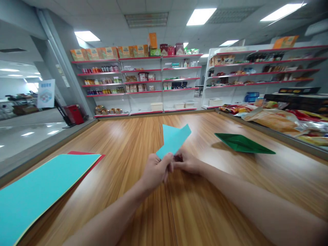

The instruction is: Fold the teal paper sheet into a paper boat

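A folded piece of light blue paper is held up above the wooden table, its upper edge dipping between two pointed corners. My left hand grips its lower left corner, with the thumb on the near side. My right hand is closed at its lower right edge, fingers curled beneath and partly hidden behind the paper and my left hand. To the right, a folded green paper boat lies on the table, apart from both hands.
A stack of coloured paper sheets, light blue on top with red beneath, lies at the left. The wooden table has a raised rim. Packaged snacks lie beyond its right edge. Stocked shelves stand behind.
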`<control>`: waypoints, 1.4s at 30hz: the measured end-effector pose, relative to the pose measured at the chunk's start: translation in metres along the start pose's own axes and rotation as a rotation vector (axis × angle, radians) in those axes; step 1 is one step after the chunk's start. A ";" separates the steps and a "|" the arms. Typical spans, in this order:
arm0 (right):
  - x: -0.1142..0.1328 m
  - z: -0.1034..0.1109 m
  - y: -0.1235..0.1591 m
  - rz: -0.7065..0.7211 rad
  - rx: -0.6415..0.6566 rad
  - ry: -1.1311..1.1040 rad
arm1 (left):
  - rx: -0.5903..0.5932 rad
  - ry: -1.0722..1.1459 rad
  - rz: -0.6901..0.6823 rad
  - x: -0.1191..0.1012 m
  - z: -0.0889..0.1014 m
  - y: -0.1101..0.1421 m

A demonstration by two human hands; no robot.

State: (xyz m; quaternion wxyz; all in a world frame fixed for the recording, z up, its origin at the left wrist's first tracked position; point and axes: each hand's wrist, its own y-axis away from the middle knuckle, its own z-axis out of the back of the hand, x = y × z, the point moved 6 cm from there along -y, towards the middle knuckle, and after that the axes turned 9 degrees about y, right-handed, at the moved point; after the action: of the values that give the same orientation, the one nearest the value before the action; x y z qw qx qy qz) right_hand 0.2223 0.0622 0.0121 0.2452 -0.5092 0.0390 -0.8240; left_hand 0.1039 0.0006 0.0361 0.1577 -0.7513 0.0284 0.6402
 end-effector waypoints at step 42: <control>0.019 -0.042 0.008 -0.268 0.014 -0.809 | -0.174 0.370 0.047 0.030 0.010 -0.008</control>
State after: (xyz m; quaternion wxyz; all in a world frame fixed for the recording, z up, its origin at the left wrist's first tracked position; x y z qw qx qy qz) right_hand 0.1826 0.0392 0.0052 0.1349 -0.7905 -0.1325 -0.5826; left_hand 0.1018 0.0160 0.0073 0.0694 -0.8660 0.0188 0.4949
